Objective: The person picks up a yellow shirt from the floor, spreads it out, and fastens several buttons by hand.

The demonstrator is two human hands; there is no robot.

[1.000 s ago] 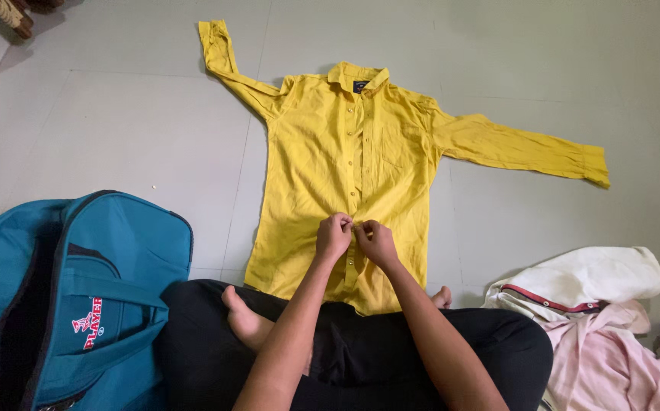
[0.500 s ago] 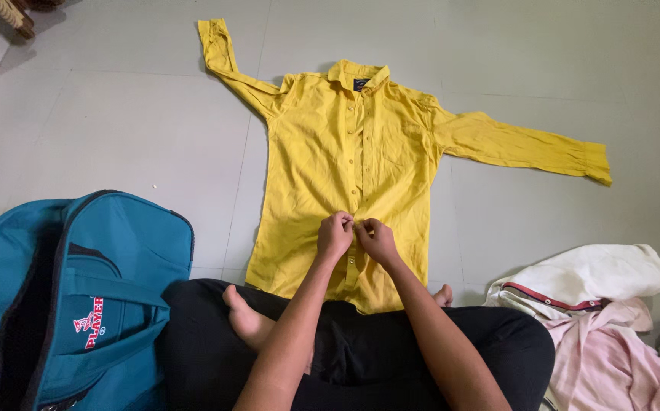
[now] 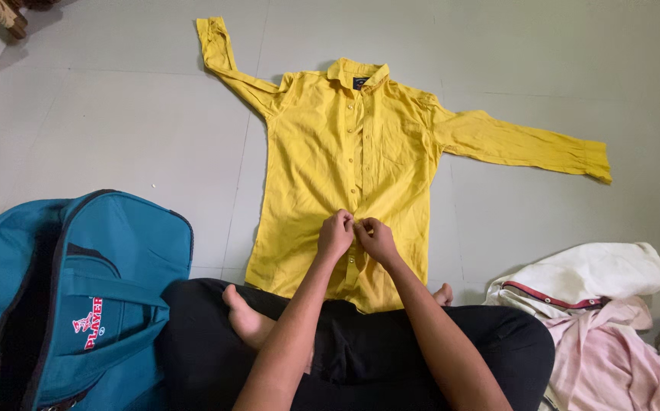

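Both hands (image 3: 356, 234) pinch the yellow shirt's (image 3: 322, 160) button placket

A small dark label (image 3: 362, 82) sits inside the collar of the yellow shirt (image 3: 322, 167) spread on the floor. On the teal bag (image 3: 78, 304) at the left, a red and white logo (image 3: 88, 320) runs sideways.

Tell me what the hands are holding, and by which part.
Both the left hand and right hand pinch the yellow shirt at its front button strip, near the hem.
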